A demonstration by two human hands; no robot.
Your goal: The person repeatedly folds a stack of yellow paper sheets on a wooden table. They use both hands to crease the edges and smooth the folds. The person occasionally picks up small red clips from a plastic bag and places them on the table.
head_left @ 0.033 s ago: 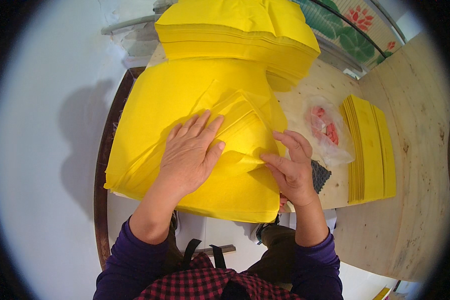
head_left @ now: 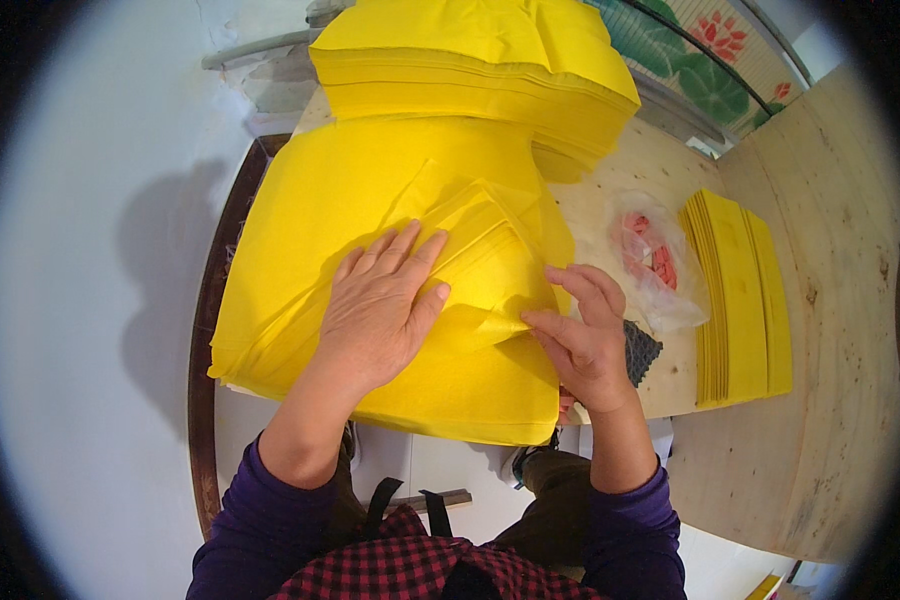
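Note:
A wide stack of thin yellow fabric sheets [head_left: 370,160] lies before me, its near right corner layers turned back into a pointed fold [head_left: 495,250]. My left hand [head_left: 373,315] rests flat on the sheets, fingers stretched out, pressing beside the fold. At the fold's right side, my right hand [head_left: 590,345] pinches the lifted edge of a yellow fabric sheet between thumb and finger; its other fingers are bent toward the stack's edge. How many layers it grips I cannot tell.
Behind stands a taller yellow fabric stack [head_left: 470,75]. To the right are a clear plastic bag with red pieces [head_left: 655,255], a dark textured scrap [head_left: 641,352] and folded yellow bundles [head_left: 745,300] against a wooden panel [head_left: 840,300]. A white wall [head_left: 80,300] bounds the left.
Almost nothing differs. The pinched edge and my right fingertips have shifted very slightly; my left hand keeps its place.

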